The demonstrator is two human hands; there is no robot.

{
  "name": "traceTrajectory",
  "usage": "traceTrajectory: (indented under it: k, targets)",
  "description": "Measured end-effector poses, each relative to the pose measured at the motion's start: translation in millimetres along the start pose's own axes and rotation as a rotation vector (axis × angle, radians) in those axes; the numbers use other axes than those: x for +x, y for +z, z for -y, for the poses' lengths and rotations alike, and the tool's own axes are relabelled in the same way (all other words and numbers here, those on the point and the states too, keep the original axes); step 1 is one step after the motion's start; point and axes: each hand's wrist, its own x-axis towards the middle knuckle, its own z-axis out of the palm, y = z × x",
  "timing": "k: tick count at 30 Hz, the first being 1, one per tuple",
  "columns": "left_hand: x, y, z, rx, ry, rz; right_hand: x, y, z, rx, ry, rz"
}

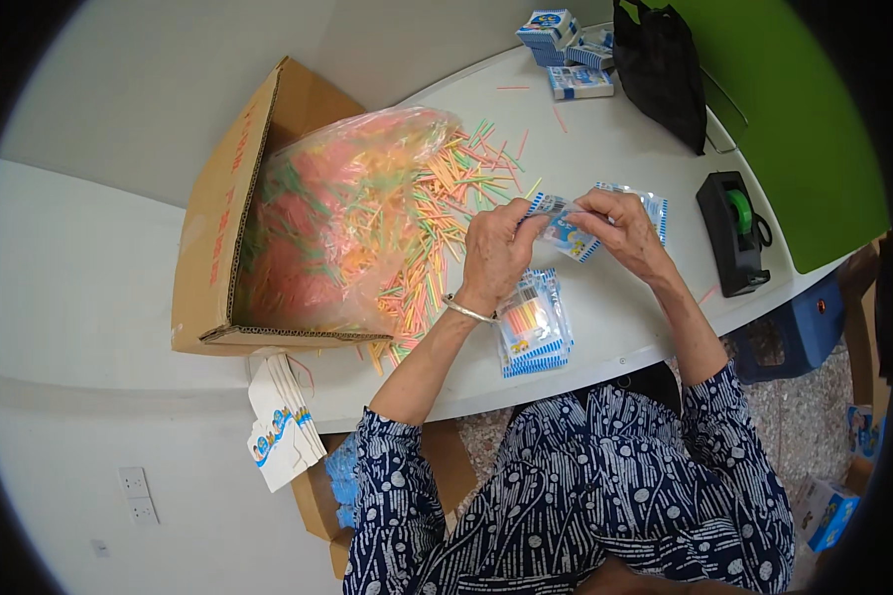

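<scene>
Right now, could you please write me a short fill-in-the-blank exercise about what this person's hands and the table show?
1. Both the left hand and the right hand hold one small ____ packet.
2. The tape dispenser lies to the person's ____.
3. The loose coloured sticks spill from a plastic bag lying in a ____ box.
4. The stack of filled packets lies just below the ____ hand.

Missing words: blue-and-white; right; cardboard; left

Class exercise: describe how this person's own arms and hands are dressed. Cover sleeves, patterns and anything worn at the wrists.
Both arms wear dark blue sleeves with a white dotted and streaked print, pushed up near the elbows. The left hand has a thin silvery bangle at its wrist. The right hand is bare, without gloves.
</scene>
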Motion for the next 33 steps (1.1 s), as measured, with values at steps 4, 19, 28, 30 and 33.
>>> traceTrajectory:
  k: [4, 19, 28, 30, 33]
  targets:
    - [-5.9, -2.1, 17.9, 0.107, 0.028, -0.029, -0.5, 10.0, -1.4, -0.060, 0.012, 0.042]
    - [0.0, -0.9, 32.7, 0.244, 0.131, 0.074, -0.6, 15.6, -22.0, -0.233, -0.276, 0.023]
    - [25.4, -28.8, 58.7, -0.270, 0.081, 0.125, 1.3, 8.9, -18.4, -0.130, -0.162, 0.012]
    - [41.7, -56.2, 64.9, 0.080, 0.036, 0.127, 2.4, 4.5, -17.9, -0.098, -0.093, 0.036]
    - [57.3, -80.6, 93.4, 0.597, 0.188, 0.158, 1.5, 4.4, -9.9, -0.062, -0.092, 0.035]
